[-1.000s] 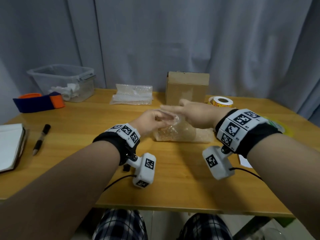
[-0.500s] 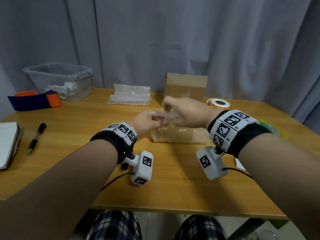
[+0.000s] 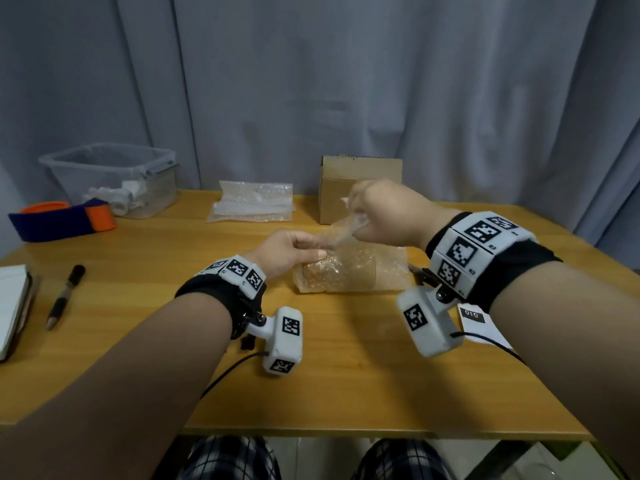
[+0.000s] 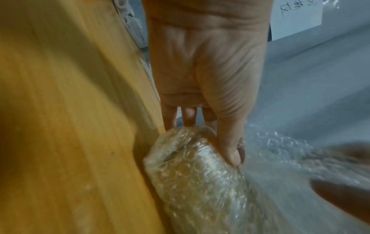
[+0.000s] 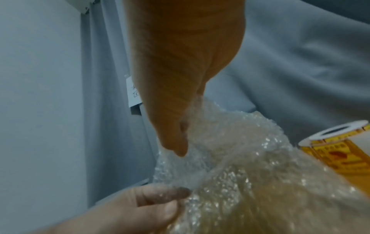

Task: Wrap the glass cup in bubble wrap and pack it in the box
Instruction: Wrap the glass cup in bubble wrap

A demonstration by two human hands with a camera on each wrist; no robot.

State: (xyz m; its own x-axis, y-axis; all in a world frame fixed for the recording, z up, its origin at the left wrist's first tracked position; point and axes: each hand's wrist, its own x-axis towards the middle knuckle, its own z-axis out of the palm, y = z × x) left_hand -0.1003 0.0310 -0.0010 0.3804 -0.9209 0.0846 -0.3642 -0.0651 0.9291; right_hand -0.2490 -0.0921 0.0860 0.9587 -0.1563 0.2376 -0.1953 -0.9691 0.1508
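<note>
The glass cup (image 3: pixel 341 273) lies on its side in the middle of the table, covered by a sheet of bubble wrap (image 3: pixel 384 268). My left hand (image 3: pixel 294 249) holds the wrapped cup's left end; its thumb presses the bubble wrap (image 4: pixel 196 178) there. My right hand (image 3: pixel 377 216) is raised above the cup and pinches a loose edge of the bubble wrap (image 5: pixel 216 147), pulling it up. The brown cardboard box (image 3: pixel 349 188) stands behind the hands, at the back of the table.
A stack of spare bubble wrap (image 3: pixel 252 202) lies left of the box. A clear plastic tub (image 3: pixel 114 176) and a blue-orange band (image 3: pixel 62 220) are at back left. A pen (image 3: pixel 65 296) and notebook (image 3: pixel 12 306) lie left. A label roll (image 5: pixel 340 142) and white card (image 3: pixel 479 323) sit right.
My right hand has gone from lying flat over the cup to pinching the wrap's edge and lifting it upward. My left hand stayed at the cup's left end.
</note>
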